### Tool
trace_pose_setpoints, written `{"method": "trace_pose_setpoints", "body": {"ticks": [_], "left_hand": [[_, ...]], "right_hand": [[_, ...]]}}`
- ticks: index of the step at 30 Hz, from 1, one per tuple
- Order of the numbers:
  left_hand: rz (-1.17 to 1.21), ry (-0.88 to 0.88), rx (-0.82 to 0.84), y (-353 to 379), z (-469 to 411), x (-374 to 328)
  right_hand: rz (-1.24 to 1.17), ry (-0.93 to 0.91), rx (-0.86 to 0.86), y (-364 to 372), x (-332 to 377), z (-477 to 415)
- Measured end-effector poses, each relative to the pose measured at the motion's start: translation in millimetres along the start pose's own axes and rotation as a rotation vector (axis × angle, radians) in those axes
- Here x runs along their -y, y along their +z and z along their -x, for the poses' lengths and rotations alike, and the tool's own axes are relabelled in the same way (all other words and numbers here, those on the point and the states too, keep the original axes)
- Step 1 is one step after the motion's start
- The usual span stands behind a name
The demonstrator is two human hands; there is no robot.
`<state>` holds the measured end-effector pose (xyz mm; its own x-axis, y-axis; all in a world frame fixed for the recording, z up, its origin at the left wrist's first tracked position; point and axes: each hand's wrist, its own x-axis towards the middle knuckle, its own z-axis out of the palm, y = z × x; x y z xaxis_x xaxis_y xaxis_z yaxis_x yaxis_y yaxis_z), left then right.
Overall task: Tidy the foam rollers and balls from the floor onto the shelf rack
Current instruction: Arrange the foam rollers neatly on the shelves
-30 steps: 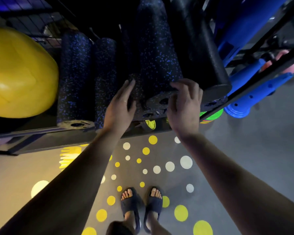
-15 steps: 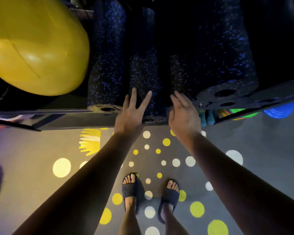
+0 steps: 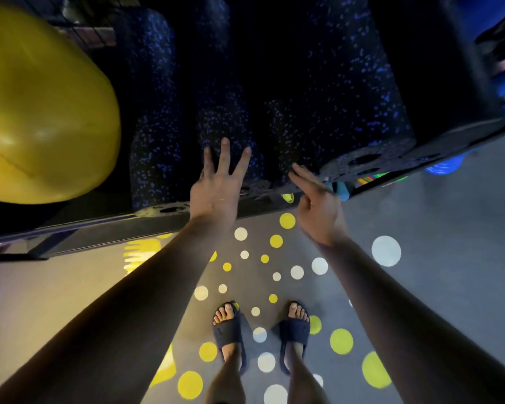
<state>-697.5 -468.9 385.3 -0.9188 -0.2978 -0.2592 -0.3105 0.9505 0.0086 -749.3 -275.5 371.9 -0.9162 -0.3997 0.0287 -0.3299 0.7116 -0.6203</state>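
While both arms reach forward, the left hand (image 3: 216,185) hangs in front of the rollers (image 3: 158,126), fingers straight and splayed, gripping nothing. I cannot tell whether its fingertips (image 3: 224,144) actually touch the foam. Over on the other side, the right hand (image 3: 318,211) is turned edge-on just beside the roller ends, fingers loosely extended, and it too holds nothing. Those rollers, black with blue speckles, lie side by side on the rack (image 3: 99,233), their holed ends lined up along its front rail. To their left, a big yellow ball (image 3: 41,121) sits on the same rack level, close beside the nearest roller. Down below is a grey floor (image 3: 449,243) scattered with white and yellow dots (image 3: 386,251), and two feet in dark slippers (image 3: 229,330) stand just back from the rack.
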Motion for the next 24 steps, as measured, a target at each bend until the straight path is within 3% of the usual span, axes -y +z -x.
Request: {"method": "trace_pose_setpoints", "body": {"ticks": [18,24], "left_hand": [[-0.030,0.008,-0.093,21.3,19.6,-5.9],[0.273,0.063,-0.036,15.4,20.7,6.7]], "right_hand": [[0.096,0.013,0.091,13.0,9.7,6.5],[0.231,-0.024,0.118,15.1,13.6,5.7]]}}
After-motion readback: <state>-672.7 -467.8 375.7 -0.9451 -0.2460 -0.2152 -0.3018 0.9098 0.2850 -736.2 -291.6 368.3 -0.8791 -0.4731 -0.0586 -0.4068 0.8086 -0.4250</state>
